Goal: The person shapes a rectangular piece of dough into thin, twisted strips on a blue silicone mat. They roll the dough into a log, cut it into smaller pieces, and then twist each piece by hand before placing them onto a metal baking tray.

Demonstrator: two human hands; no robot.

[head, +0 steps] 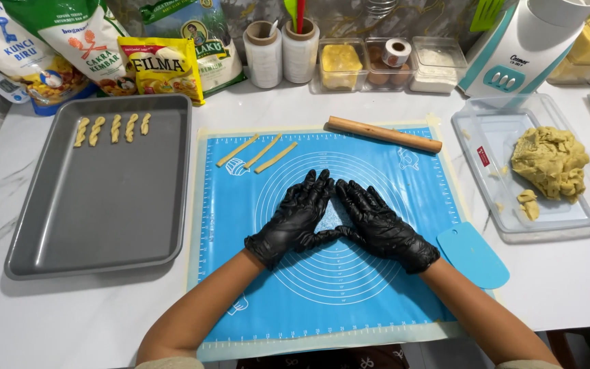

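Both gloved hands, left hand and right hand, lie flat and open on the blue mat at the bench's front edge, thumbs touching, fingers pointing away; whether dough lies beneath, I cannot tell. Three dough strips slant near the mat's far left corner. Beyond lies a rolling pin; left, a tray with twists.

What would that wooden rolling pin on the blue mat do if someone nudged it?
The rolling pin is a plain round stick lying flat on the blue mat, so it would probably roll away. It looks stiff and solid, unlikely to bend. With no handles, it may slip somewhat in gloved hands.
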